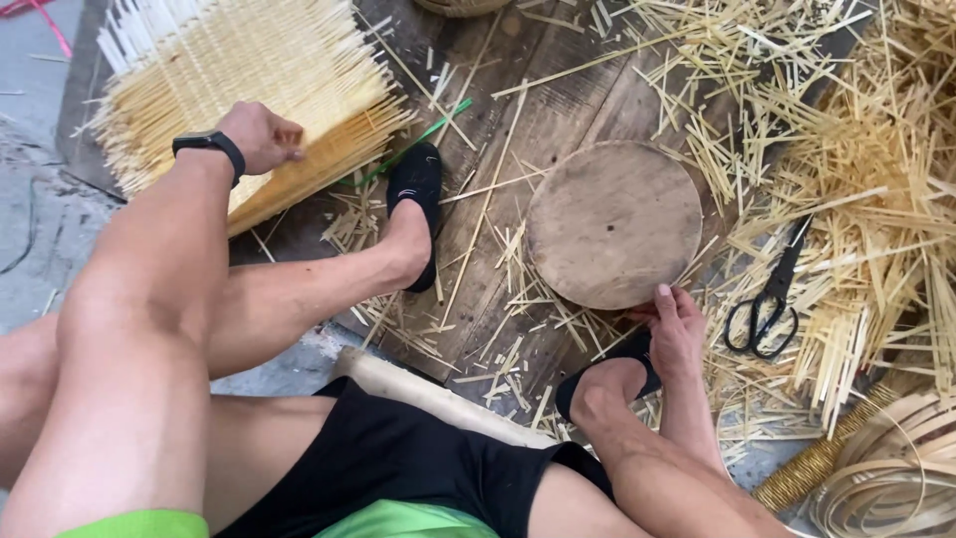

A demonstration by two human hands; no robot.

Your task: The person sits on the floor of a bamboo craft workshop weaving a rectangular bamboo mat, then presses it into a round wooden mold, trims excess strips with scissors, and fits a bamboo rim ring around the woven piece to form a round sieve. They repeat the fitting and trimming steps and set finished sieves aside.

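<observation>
The left hand (pixel 261 136) is curled around the edge of a woven mat (pixel 249 80), well left of the round wooden board (pixel 613 223). The right hand (pixel 677 329) grips the board's lower rim. Scissors (pixel 767 299) lie just right of the board among split strips (pixel 876 179); a black shoe (pixel 418 189) rests to its left.

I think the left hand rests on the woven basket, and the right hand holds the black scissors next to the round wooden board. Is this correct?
Not quite. The left hand does rest on the woven basket, but the right hand does not hold the scissors. It touches the edge of the round wooden board. The scissors lie apart on the straw, right of the board. The head view shows this.
</observation>
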